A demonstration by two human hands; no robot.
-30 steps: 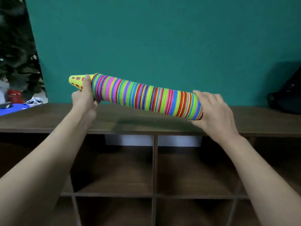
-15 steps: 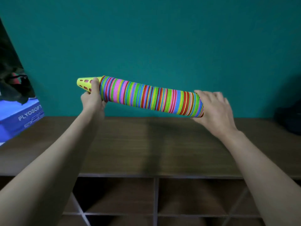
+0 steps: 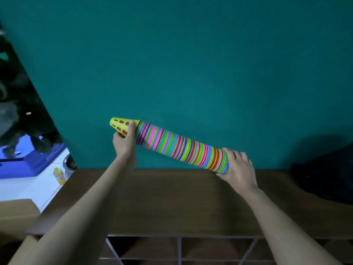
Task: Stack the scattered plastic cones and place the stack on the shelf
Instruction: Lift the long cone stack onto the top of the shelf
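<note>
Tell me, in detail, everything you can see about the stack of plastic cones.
The stack of cones is a long tube of many thin plastic rims in pink, green, blue, red and yellow, ending in a yellow tip with slots. It is held tilted above the wooden shelf top, tip higher. The left hand grips the tip; the right hand holds the wide end.

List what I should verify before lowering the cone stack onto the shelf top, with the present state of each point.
1. Grip of the left hand on the yellow slotted tip of the long multicoloured plastic cone stack: ok.
2. The right hand holds the wide end: ok.
3. Stack level: not ok, the wide end hangs lower.
4. Bare brown wooden shelf top below the stack: ok.
5. The black bag at the right lies apart from the stack: ok.
6. No cones left elsewhere: cannot tell.
</note>
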